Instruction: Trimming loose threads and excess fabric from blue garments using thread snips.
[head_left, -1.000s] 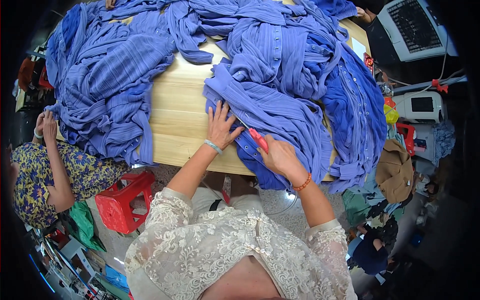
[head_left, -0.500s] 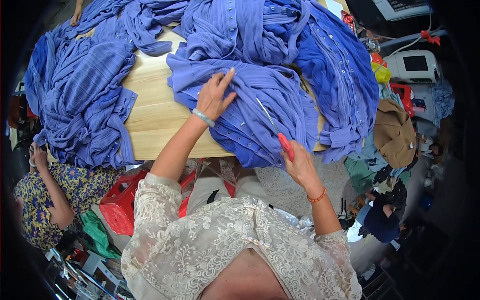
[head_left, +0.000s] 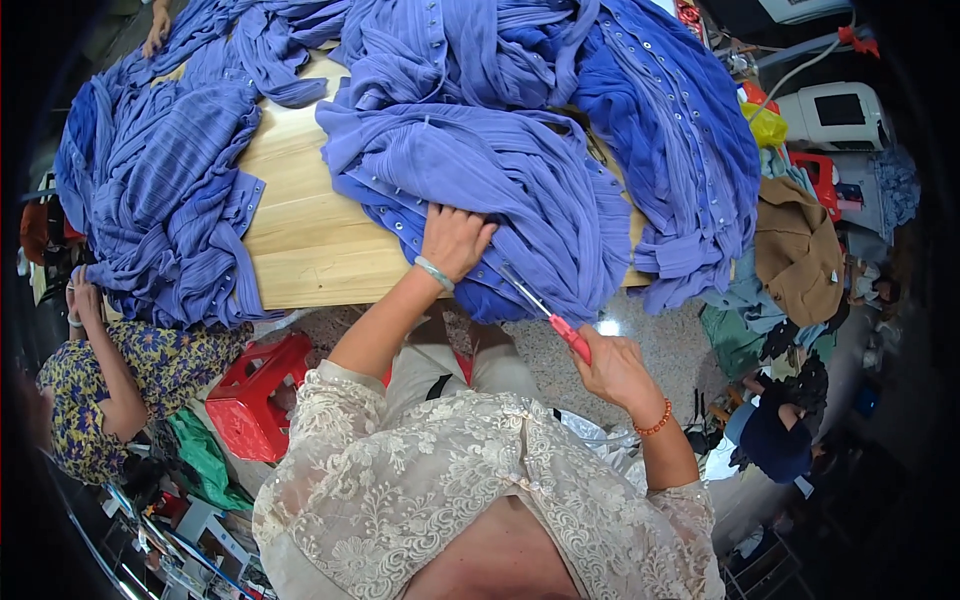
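Note:
A periwinkle-blue pleated garment (head_left: 470, 160) lies bunched at the table's near edge, with a band of metal eyelets along its lower left side. My left hand (head_left: 455, 240) is closed on the cloth near that band, fingers curled into it and their tips partly hidden. In my right hand (head_left: 615, 370) is a red-handled tool (head_left: 570, 338) with a long, thin metal shaft, like a screwdriver. The shaft points up and left over the garment's near edge, its tip close to the cloth beside my left hand. Whether the tip touches the cloth I cannot tell.
More blue garments (head_left: 160, 180) cover the left of the wooden table (head_left: 310, 220), and an eyeleted pile (head_left: 680, 140) hangs over its right side. A person in a flowered garment (head_left: 150, 370) sits at left near a red stool (head_left: 265, 395). Brown cloth (head_left: 800, 250) lies at right.
My left hand has come down toward the near edge, and its spread fingers have curled into the cloth. My right hand has drawn slightly nearer with the red-handled tool.

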